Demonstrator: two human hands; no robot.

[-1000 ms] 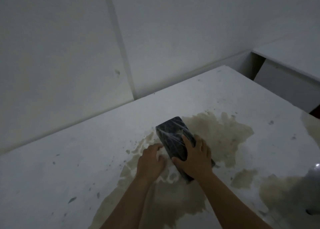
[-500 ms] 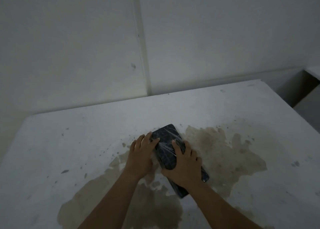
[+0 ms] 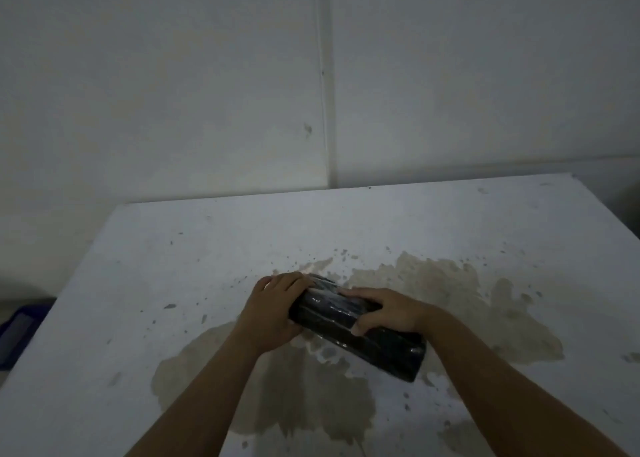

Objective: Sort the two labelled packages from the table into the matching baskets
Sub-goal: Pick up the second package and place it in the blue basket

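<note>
Hands: my left hand [image 3: 273, 313] wraps the left end of the dark oblong film-wrapped package [image 3: 381, 349], fingers curled over its far edge. My right hand [image 3: 384, 313] grips mid-body, fingers on top, thumb on the near face.
Package: tipped on its long edge on or just above the stained white tabletop [image 3: 173, 266]; contact unclear.
Label: not visible from this side. I judge the step is turning it to read.
Technique: roll it toward me with both grips on, since the glossy film looks slippery.
Left edge: blue plastic object [image 3: 17, 332] below table level, possibly a basket; can't confirm.
Second package: not in view.
Far: plain white wall panels [image 3: 485, 75].
</note>
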